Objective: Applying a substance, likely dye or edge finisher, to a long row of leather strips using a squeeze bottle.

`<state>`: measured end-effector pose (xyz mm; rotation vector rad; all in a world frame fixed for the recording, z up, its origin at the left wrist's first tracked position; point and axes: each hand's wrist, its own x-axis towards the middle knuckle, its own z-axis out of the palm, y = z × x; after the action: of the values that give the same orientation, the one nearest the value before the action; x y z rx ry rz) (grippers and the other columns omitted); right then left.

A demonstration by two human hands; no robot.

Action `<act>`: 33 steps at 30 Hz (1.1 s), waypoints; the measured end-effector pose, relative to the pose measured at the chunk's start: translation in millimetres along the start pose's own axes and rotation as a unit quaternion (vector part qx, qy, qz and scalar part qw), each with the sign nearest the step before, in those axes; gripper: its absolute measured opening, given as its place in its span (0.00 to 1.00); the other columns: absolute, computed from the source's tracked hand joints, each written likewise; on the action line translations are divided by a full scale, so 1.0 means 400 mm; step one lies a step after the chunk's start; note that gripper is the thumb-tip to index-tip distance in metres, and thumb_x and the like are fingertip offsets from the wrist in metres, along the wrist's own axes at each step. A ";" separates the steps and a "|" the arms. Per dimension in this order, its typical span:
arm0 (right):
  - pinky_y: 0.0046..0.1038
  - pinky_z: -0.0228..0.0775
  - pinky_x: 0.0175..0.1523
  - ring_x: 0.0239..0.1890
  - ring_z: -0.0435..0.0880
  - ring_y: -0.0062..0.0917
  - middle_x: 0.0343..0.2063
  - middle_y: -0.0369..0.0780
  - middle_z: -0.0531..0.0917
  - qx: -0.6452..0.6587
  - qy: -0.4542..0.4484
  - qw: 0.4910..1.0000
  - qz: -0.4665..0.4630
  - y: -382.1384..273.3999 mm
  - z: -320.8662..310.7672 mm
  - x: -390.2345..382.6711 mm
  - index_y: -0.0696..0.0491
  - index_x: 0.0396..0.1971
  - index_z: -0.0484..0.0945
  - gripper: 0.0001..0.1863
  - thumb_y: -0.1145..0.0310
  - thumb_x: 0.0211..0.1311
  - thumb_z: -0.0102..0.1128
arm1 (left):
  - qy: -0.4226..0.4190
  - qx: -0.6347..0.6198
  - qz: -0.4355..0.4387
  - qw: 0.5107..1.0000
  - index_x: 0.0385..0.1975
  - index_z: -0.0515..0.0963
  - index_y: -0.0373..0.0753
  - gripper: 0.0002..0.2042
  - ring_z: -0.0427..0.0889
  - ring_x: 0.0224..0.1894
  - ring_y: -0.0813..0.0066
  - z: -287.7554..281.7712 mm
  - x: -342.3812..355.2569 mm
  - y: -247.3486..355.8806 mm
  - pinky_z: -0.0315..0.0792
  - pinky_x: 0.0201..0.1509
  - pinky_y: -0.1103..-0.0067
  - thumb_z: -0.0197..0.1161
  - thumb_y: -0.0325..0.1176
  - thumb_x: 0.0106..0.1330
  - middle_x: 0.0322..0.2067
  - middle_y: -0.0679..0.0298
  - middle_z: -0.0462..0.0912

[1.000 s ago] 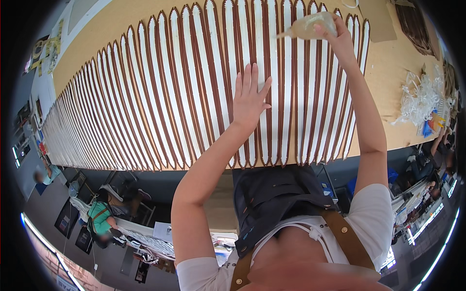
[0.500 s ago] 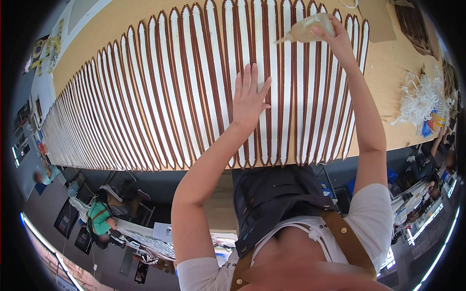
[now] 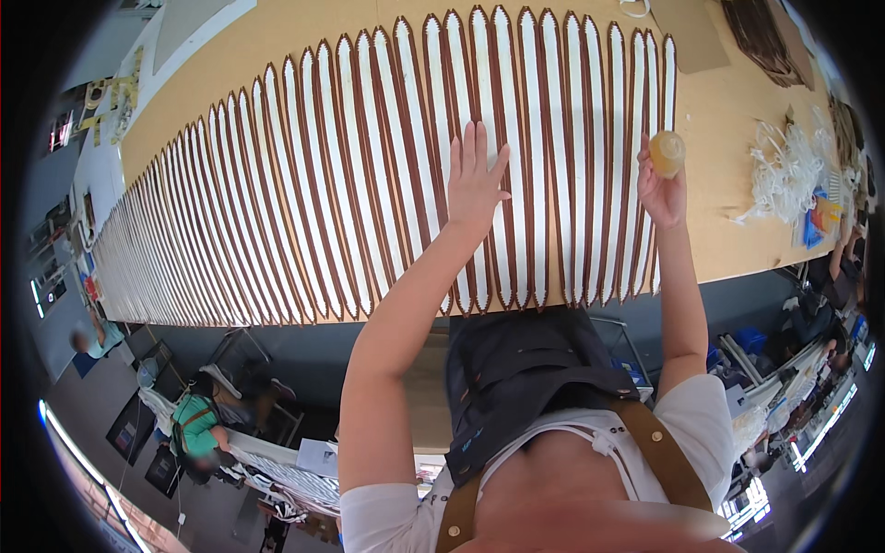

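Observation:
Long pointed strips [image 3: 401, 101], white with dark brown edges, lie side by side across the tan board in a long row that narrows toward the far left. My left hand [image 3: 475, 180] lies on the middle strips with its fingers stretched out and spread. My right hand [image 3: 659, 198] is over the right end of the row, gripping a squeeze bottle [image 3: 666, 155] of pale amber fluid, its round end facing up toward the camera; its nozzle is hidden.
Brown bundled material [image 3: 763, 41], a cardboard piece [image 3: 691, 51], tangled white scraps [image 3: 784, 175] and a blue-and-yellow item [image 3: 816, 221] lie at the right. Co-workers sit beyond the near edge, one in green [image 3: 194, 419], another at the far left [image 3: 101, 336].
My right hand has come down from the top of the strips, and the bottle has turned from sideways to end-on. My left hand stays on the strips. The view has shifted slightly.

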<state>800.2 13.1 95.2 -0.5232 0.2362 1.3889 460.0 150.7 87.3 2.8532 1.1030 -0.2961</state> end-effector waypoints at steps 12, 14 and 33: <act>0.33 0.85 0.60 0.57 0.85 0.35 0.57 0.48 0.81 -0.188 0.149 0.964 -0.112 0.059 -0.023 -0.306 0.59 0.64 0.69 0.26 0.55 0.79 0.53 | -0.034 0.027 -0.043 0.998 0.75 0.62 0.61 0.42 0.36 0.82 0.47 -0.015 0.006 0.027 0.31 0.84 0.54 0.66 0.63 0.60 0.79 0.47 0.48; 0.33 0.83 0.61 0.56 0.85 0.35 0.56 0.48 0.82 -0.187 0.165 0.960 -0.126 0.061 -0.017 -0.308 0.59 0.64 0.68 0.26 0.55 0.78 0.55 | -0.047 0.029 -0.055 0.997 0.75 0.61 0.62 0.42 0.35 0.82 0.48 -0.012 0.008 0.034 0.31 0.84 0.55 0.66 0.63 0.61 0.79 0.48 0.49; 0.34 0.82 0.61 0.56 0.82 0.28 0.54 0.40 0.80 -0.400 0.143 0.888 -0.174 -0.318 -0.035 -0.175 0.57 0.59 0.69 0.23 0.63 0.72 0.64 | -0.084 0.060 -0.061 0.993 0.75 0.63 0.57 0.43 0.39 0.82 0.49 -0.058 0.014 0.071 0.38 0.84 0.55 0.72 0.56 0.58 0.79 0.49 0.49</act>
<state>913.2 -66.3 141.8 -1.3915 -0.2142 1.0064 486.8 136.5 108.6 2.8011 1.2672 -0.6182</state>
